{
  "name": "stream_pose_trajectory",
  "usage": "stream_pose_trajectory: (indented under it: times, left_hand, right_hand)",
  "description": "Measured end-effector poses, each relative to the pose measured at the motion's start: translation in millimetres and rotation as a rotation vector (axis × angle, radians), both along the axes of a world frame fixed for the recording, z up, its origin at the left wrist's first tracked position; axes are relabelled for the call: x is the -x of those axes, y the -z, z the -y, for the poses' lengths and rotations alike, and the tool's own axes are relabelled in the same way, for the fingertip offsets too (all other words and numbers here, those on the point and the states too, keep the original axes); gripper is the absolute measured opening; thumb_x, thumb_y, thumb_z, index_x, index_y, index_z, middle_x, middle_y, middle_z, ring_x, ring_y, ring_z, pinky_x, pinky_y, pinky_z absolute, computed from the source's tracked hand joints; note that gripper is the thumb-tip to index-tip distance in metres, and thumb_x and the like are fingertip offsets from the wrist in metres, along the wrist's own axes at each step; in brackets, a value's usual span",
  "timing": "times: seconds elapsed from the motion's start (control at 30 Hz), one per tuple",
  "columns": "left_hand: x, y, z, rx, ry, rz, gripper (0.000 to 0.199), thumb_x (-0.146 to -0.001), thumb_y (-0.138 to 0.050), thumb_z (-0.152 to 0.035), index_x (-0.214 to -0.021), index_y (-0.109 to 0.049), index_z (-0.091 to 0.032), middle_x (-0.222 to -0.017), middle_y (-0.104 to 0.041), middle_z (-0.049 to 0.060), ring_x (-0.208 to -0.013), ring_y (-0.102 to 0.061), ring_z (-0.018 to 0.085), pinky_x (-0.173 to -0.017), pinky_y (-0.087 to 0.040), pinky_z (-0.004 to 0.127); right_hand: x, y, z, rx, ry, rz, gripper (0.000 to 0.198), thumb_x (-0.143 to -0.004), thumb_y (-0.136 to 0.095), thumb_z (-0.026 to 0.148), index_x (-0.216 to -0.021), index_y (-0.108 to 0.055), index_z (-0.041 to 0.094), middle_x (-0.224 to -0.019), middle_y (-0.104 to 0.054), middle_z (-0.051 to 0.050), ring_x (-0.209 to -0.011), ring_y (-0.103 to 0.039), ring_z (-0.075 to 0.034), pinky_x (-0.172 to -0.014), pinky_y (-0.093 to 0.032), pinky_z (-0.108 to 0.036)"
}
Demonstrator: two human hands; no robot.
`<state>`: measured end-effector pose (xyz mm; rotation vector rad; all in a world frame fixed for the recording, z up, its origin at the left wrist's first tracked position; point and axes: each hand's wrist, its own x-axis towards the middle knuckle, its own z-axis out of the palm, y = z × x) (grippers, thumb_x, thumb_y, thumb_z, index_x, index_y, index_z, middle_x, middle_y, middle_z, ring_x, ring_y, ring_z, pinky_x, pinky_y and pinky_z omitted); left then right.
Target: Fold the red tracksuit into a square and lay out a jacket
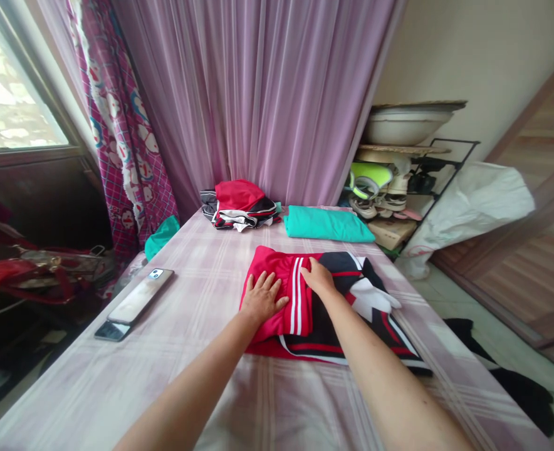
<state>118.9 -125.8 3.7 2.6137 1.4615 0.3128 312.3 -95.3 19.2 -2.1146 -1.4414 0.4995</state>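
A red, black and white sports top lies partly folded on the table, with a red section bearing two white stripes laid over its left side. My left hand rests flat on the red cloth, fingers spread. Beside it, my right hand is at the striped edge of the folded section, its thumb and fingers closed on the fabric there. To the right, the black part with red and white trim spreads toward the table's side, a white patch showing on it.
A folded teal cloth and a heap of red and black clothes lie at the table's far end. Two stacked phones are on the left. A shoe rack stands right, beside a white bag. Purple curtains hang behind.
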Motion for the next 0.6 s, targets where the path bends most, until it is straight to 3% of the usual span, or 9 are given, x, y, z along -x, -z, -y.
stream_pose_trajectory:
  times: [0.07, 0.17, 0.23, 0.3, 0.47, 0.53, 0.6]
  left_hand:
    - [3, -9.1, -3, 0.008, 0.016, 0.036, 0.052, -0.09, -0.049, -0.055, -0.134, -0.057, -0.029, -0.149, -0.049, 0.008, -0.142, -0.035, 0.032, -0.117, -0.018, 0.058]
    - [10, -27.3, -15, 0.057, -0.007, 0.163, 0.036, -0.095, -0.044, -0.045, -0.116, -0.069, -0.029, -0.131, -0.065, 0.005, -0.128, -0.052, 0.025, -0.114, -0.03, 0.044]
    - [16, -37.8, -29, 0.106, -0.115, 0.253, 0.033, -0.096, -0.043, -0.037, -0.112, -0.07, -0.026, -0.124, -0.068, 0.005, -0.121, -0.057, 0.022, -0.11, -0.035, 0.035]
    - [22, -43.3, -48, 0.143, -0.248, 0.302, 0.034, -0.094, -0.045, -0.033, -0.12, -0.065, -0.022, -0.13, -0.064, 0.008, -0.123, -0.056, 0.023, -0.108, -0.036, 0.034]
    - [28, -36.5, -94, 0.307, -0.46, 0.348, 0.055, -0.089, -0.054, -0.042, -0.135, -0.05, -0.013, -0.129, -0.064, 0.017, -0.116, -0.062, 0.029, -0.096, -0.046, 0.037]
    - [27, -31.3, -106, 0.377, -0.496, 0.38, 0.061, -0.085, -0.06, -0.048, -0.135, -0.051, -0.014, -0.126, -0.066, 0.017, -0.114, -0.064, 0.029, -0.092, -0.049, 0.035]
    - [23, -27.6, -115, 0.433, -0.515, 0.422, 0.063, -0.08, -0.065, -0.047, -0.133, -0.053, -0.014, -0.125, -0.067, 0.016, -0.111, -0.065, 0.028, -0.087, -0.051, 0.032]
  right_hand:
    - [-4, -1, 9, 0.007, -0.026, 0.131, 0.057, -0.09, -0.049, 0.037, -0.143, -0.045, 0.017, -0.136, -0.057, -0.017, -0.122, -0.056, -0.029, -0.099, -0.044, -0.039]
    - [-27, -7, 22, 0.002, -0.032, 0.354, 0.055, -0.092, -0.043, 0.039, -0.143, -0.046, 0.019, -0.14, -0.053, -0.015, -0.123, -0.054, -0.029, -0.098, -0.045, -0.039]
    - [-52, -13, 29, 0.004, 0.036, 0.451, 0.054, -0.092, -0.043, 0.038, -0.142, -0.048, 0.018, -0.142, -0.05, -0.016, -0.127, -0.05, -0.031, -0.1, -0.043, -0.043]
    - [-80, -17, 33, 0.043, 0.143, 0.512, 0.052, -0.092, -0.044, 0.038, -0.139, -0.05, 0.017, -0.142, -0.05, -0.018, -0.129, -0.048, -0.033, -0.1, -0.042, -0.047]
    - [-136, -13, 28, 0.233, 0.38, 0.38, 0.065, -0.087, -0.05, 0.057, -0.136, -0.051, 0.013, -0.13, -0.059, -0.024, -0.119, -0.057, -0.036, -0.092, -0.047, -0.049]
    - [-146, -6, 21, 0.265, 0.363, 0.318, 0.073, -0.081, -0.056, 0.063, -0.133, -0.055, 0.012, -0.124, -0.063, -0.024, -0.112, -0.062, -0.035, -0.088, -0.049, -0.045]
    - [-149, 0, 14, 0.264, 0.287, 0.316, 0.066, -0.077, -0.063, 0.06, -0.125, -0.061, 0.014, -0.116, -0.068, -0.02, -0.105, -0.066, -0.033, -0.084, -0.051, -0.041]
